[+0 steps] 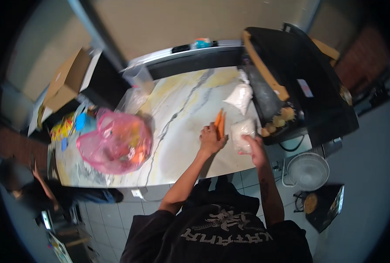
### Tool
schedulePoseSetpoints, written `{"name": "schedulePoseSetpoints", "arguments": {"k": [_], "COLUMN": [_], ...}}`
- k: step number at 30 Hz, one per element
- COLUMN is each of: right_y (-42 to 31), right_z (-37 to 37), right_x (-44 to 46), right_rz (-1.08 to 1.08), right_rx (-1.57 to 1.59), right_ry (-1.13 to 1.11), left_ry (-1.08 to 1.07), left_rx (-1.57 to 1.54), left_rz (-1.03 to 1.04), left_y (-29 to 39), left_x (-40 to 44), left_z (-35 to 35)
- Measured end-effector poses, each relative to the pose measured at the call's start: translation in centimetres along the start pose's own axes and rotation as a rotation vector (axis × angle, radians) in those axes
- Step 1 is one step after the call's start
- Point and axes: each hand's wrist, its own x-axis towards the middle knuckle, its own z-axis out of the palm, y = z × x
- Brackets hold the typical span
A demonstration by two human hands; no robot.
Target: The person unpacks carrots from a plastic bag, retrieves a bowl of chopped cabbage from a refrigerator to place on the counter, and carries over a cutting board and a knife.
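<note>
My left hand (pixel 211 139) is closed round the thick ends of orange carrots (pixel 221 122), whose pointed tips face the back of the marble-patterned table (pixel 181 131). To its right, my right hand (pixel 256 151) grips the near side of a clear plastic bag of white contents (pixel 242 130), possibly rice. A second small bag of white stuff (pixel 240 97) lies just behind, its twisted top pointing away. Left of my hands, a pink plastic bag (pixel 89 147) sits with orange and yellow items showing through it.
A large black appliance (pixel 304 83) borders the table's right side, with round tan items (pixel 282 117) at its front. Cardboard box (pixel 67 79) and clear container (pixel 138 78) stand left. A white basket (pixel 308 171) is lower right. Another person (pixel 46 188) is at far left.
</note>
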Motion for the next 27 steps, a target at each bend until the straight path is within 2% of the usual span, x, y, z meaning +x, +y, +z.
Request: {"name": "schedulePoseSetpoints", "arguments": {"k": [1, 2, 3, 5, 7, 8, 10, 11, 13, 14, 16, 17, 18, 19, 20, 22, 25, 27], "right_y": [-1.2, -2.6, -4.1, -5.7, -8.6, -9.2, -9.5, -9.7, -10.3, -10.6, -9.2, -8.8, -7.7, -6.8, -5.4, -2.9, -0.2, 0.9], "right_z": [1.3, 2.8, 4.4, 7.2, 11.2, 13.3, 17.8, 20.3, 25.4, 27.9, 33.3, 35.7, 38.2, 40.2, 42.3, 45.0, 46.9, 46.5], "right_x": [-0.5, -1.4, -2.2, -1.7, -3.2, -3.7, -5.0, -5.8, -7.4, -8.1, -8.9, -9.6, -9.9, -9.6, -9.5, -9.0, -7.9, -6.6], "right_rz": [0.071, 0.09, -0.038, -0.316, -0.277, -0.272, -0.169, -0.195, -0.243, -0.26, -0.321, -0.306, -0.34, -0.483, -0.495, -0.505, -0.61, -0.793], "right_rx": [0.133, 0.104, 0.125, 0.109, 0.159, 0.153, 0.23, 0.261, 0.281, 0.268, 0.349, 0.398, 0.453, 0.379, 0.359, 0.348, 0.255, 0.154], "right_ry": [0.01, -0.027, -0.16, -0.462, -0.691, -0.709, -0.66, -0.749, -0.946, -1.052, -1.135, -1.178, -1.177, -1.218, -1.219, -1.213, -1.166, -1.073], "left_ry": [-0.009, -0.029, -0.002, 0.236, 0.564, 0.747, 1.21, 1.481, 1.59, 1.599, 1.241, 1.029, 1.044, 1.053, 1.059, 1.157, 1.176, 1.098], "left_rx": [-0.041, -0.109, -0.111, -0.359, -0.464, -0.545, -0.167, -0.192, 0.237, 0.248, 0.383, 0.058, -0.098, -0.254, -0.248, -0.768, -0.883, -0.813], "left_rz": [0.067, 0.031, -0.012, 0.099, 0.08, 0.045, 0.097, -0.006, -0.103, -0.113, -0.046, -0.088, -0.106, -0.118, -0.117, -0.167, -0.165, -0.17], "left_y": [-1.8, -0.7, -1.1, -1.9, -2.1, -2.4, -4.4, -5.7, -5.8, -7.3, -10.3, -11.1, -12.2, -13.1, -12.6, -10.6, -9.5, -8.9], "left_x": [-0.1, -1.6, -3.1, -5.1, -8.1, -9.9, -13.9, -15.1, -17.5, -17.7, -17.7, -17.5, -17.4, -17.3, -17.6, -18.7, -20.7, -22.0], "left_z": [0.3, -2.6, -4.6, -8.2, -14.6, -18.0, -24.9, -27.1, -32.9, -34.4, -36.7, -37.4, -37.3, -37.3, -37.4, -37.1, -37.4, -38.0]}}
